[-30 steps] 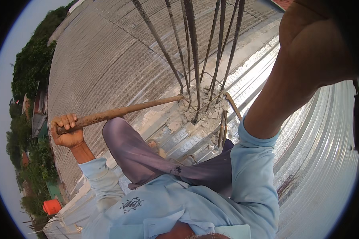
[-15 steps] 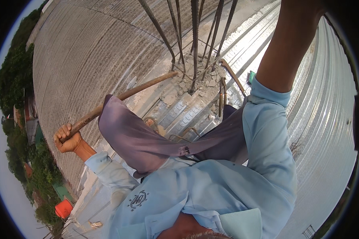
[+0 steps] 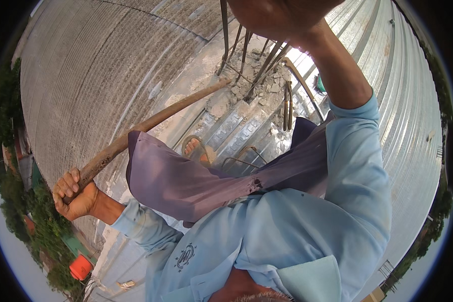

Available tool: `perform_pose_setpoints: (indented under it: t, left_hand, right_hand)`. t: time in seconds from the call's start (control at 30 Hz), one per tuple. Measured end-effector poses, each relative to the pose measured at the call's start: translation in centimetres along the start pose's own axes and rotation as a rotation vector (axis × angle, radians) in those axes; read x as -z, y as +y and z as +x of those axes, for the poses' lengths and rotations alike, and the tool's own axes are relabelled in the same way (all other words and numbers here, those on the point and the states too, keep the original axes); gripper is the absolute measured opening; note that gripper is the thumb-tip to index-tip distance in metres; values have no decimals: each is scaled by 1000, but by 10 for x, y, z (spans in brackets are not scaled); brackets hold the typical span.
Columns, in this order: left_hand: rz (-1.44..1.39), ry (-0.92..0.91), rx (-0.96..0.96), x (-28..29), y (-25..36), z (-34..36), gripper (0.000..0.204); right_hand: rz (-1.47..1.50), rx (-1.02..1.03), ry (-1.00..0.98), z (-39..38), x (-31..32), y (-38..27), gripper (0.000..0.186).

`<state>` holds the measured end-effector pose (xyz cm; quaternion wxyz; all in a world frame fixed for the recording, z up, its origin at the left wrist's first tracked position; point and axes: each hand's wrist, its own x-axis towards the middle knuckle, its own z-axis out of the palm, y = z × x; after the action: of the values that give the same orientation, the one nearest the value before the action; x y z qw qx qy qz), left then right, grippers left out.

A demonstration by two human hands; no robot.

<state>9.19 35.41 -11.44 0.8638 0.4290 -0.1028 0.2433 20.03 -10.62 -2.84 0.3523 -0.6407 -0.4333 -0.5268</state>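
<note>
My left hand [image 3: 75, 196] is closed around the lower end of a long wooden stick [image 3: 141, 126], out at the left. The stick slants up and to the right, its far end lying over broken concrete [image 3: 267, 88]. Several steel rebars [image 3: 244, 55] rise from that rubble. At the top edge my right hand [image 3: 287, 17] is raised in front of the rebars and hides their upper parts. Its fingers are cut off by the picture edge, so what it holds, if anything, is not visible.
Beside the rubble lie bent steel rods [image 3: 288, 106], a long curved bar [image 3: 304, 85] and a green object [image 3: 320, 84]. A bent rod [image 3: 244, 153] lies near my sandalled foot [image 3: 191, 146]. Ribbed metal sheeting [image 3: 397, 116] spreads right; a rough corrugated surface [image 3: 85, 85] stretches left. An orange container [image 3: 80, 267] stands lower left.
My right hand has come down into view at the top, and its forearm has swung left. My left hand and the stick's near end have shifted slightly left and down. The view has also shifted.
</note>
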Motion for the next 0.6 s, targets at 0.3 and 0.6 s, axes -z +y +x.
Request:
perform_pose_setpoints:
  t: [0.3, 0.6]
  left_hand:
    - [33, 35, -28, 32, 48, -4, 25]
    - [125, -284, 57, -125, 71, 58, 23]
  right_hand:
    - [131, -867, -1058, -115, -53, -33, 55]
    - [315, -921, -1372, -211, -83, -74, 81]
